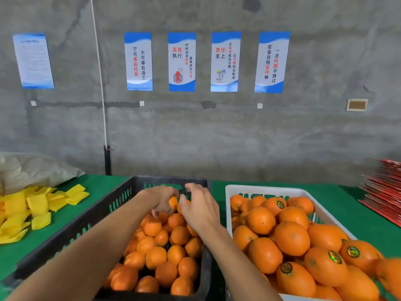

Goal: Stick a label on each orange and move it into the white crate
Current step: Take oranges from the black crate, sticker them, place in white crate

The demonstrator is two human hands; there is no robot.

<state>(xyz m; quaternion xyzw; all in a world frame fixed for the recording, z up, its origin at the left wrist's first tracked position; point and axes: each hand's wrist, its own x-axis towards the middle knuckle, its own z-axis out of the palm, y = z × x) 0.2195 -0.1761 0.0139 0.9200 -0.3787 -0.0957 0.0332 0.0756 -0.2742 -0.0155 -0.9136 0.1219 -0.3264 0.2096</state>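
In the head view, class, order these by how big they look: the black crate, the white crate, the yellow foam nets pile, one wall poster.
1. black crate
2. white crate, partly cut off, so unsure against the black one
3. yellow foam nets pile
4. wall poster, farther away, so its rank is unsure

Left hand (161,199) grips an orange (173,203) over the black crate (104,211); right hand (198,208) just beside it, fingers loosely curled.

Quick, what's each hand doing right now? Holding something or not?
Left hand: fingers curled round an orange above the black crate.
Right hand: right beside that orange, but whether it grips anything cannot be told.
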